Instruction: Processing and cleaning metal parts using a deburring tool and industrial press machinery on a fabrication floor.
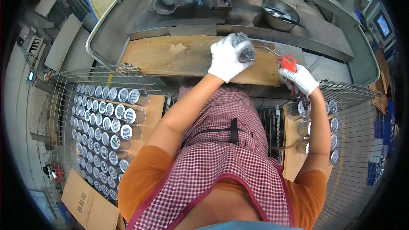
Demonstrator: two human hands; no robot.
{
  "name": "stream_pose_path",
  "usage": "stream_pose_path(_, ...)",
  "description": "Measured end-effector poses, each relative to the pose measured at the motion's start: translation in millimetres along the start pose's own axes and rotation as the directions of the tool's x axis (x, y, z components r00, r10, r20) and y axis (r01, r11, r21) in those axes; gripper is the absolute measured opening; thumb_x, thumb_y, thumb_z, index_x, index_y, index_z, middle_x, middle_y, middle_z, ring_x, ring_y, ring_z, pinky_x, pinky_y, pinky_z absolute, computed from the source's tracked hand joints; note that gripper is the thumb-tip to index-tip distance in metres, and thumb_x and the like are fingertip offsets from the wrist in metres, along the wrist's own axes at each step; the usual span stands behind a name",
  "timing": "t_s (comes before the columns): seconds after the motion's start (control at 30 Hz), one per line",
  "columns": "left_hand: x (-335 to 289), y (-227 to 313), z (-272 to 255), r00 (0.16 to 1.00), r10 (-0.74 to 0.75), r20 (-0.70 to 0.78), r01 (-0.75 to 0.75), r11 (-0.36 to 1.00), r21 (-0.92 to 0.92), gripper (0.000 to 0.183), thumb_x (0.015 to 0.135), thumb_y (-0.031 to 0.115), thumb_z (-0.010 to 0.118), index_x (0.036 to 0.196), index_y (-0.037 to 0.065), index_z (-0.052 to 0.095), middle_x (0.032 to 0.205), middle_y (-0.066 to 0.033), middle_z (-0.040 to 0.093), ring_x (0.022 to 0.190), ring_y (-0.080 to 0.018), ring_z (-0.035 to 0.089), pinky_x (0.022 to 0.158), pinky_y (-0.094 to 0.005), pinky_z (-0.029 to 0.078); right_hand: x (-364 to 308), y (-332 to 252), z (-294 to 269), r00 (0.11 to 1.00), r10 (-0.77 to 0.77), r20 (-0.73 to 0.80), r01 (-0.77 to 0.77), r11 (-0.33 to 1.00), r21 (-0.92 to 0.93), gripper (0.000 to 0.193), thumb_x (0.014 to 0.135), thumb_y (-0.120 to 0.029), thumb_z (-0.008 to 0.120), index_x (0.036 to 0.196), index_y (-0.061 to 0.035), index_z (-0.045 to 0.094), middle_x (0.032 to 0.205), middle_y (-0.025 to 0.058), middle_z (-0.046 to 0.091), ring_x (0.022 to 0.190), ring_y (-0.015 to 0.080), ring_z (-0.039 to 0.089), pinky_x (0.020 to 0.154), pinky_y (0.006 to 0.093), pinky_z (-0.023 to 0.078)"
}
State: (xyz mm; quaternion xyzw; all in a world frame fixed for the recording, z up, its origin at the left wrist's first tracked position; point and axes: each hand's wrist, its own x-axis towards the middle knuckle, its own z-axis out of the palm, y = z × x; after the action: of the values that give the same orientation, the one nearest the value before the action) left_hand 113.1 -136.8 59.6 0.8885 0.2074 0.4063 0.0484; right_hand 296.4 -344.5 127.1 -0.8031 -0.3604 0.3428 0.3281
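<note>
My left hand (224,59), in a white glove, grips a short grey cylindrical part (244,48) with a shiny surface, held above the board. My right hand (304,81), gloved as well, is wrapped around a red air blow gun (288,63). The gun's thin bent nozzle points left toward the part, with a small gap between them. Beneath both hands runs a worn brown board (166,55) along the machine's front edge. A hose hangs below the right hand.
On my left a wire basket (64,81) holds rows of cylinders (126,132) with silver slotted ends. A second wire basket (358,102) on the right contains several similar cylinders (334,124). A dark metal bowl (280,15) stands on the machine bed. A cardboard flap (87,200) sticks up at lower left.
</note>
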Motion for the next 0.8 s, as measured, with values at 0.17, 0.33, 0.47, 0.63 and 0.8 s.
stream_pose_path(0.17, 5, -34, -14, 0.924, -0.360, 0.127, 0.381, 0.888, -0.259, 0.060, 0.066, 0.036, 0.087, 0.116, 0.009, 0.069, 0.107, -0.0128, 0.071, 0.106, -0.0276, 0.067, 0.096, -0.0393, 0.052, 16, 53, -26, 0.698, -0.260, -0.667, 0.328, 0.944, -0.025, 0.047, 0.088, -0.045, 0.075, 0.109, -0.0034, 0.068, 0.076, 0.0053, 0.067, 0.055, 0.0131, 0.060, 0.052, 0.0291, 0.048)
stream_pose_path(0.33, -24, -97, -23, 0.921, -0.385, 0.065, 0.363, 0.783, -0.504, 0.059, 0.092, 0.040, 0.067, 0.139, 0.007, 0.055, 0.117, -0.0162, 0.069, 0.106, -0.0247, 0.066, 0.095, -0.0371, 0.051, 9, 106, -113, 0.463, -0.025, -0.886, 0.193, 0.979, 0.073, 0.058, 0.086, -0.051, 0.075, 0.118, -0.0038, 0.067, 0.092, 0.0098, 0.070, 0.072, 0.0191, 0.067, 0.064, 0.0337, 0.053)
stream_pose_path(0.47, -37, -148, -28, 0.895, -0.413, -0.169, 0.282, 0.818, -0.502, 0.065, 0.094, 0.041, 0.066, 0.147, 0.010, 0.047, 0.121, -0.0187, 0.066, 0.105, -0.0262, 0.066, 0.093, -0.0383, 0.051, 14, 152, -139, 0.263, -0.072, -0.962, -0.034, 0.996, -0.084, 0.069, 0.081, -0.059, 0.074, 0.122, -0.0043, 0.066, 0.112, 0.0167, 0.070, 0.105, 0.0347, 0.067, 0.093, 0.0436, 0.049)
stream_pose_path(0.63, -32, -189, -38, 0.810, -0.479, -0.337, 0.549, 0.822, 0.152, 0.068, 0.091, 0.050, 0.066, 0.147, 0.018, 0.046, 0.137, -0.0193, 0.056, 0.124, -0.0391, 0.055, 0.103, -0.0533, 0.043, 11, 191, -102, 0.098, -0.053, -0.994, -0.170, 0.983, -0.070, 0.072, 0.082, -0.059, 0.071, 0.129, -0.0056, 0.063, 0.126, 0.0242, 0.062, 0.117, 0.0408, 0.061, 0.099, 0.0483, 0.047)
stream_pose_path(0.8, -45, -190, -31, 0.809, -0.567, 0.155, 0.419, 0.741, 0.524, 0.050, 0.094, 0.054, 0.053, 0.126, 0.018, 0.068, 0.132, -0.0093, 0.063, 0.121, -0.0323, 0.056, 0.102, -0.0485, 0.041, 15, 141, -62, -0.177, -0.448, -0.876, -0.383, 0.852, -0.358, 0.057, 0.083, -0.044, 0.074, 0.130, -0.0134, 0.063, 0.134, 0.0227, 0.056, 0.122, 0.0420, 0.055, 0.104, 0.0519, 0.044)
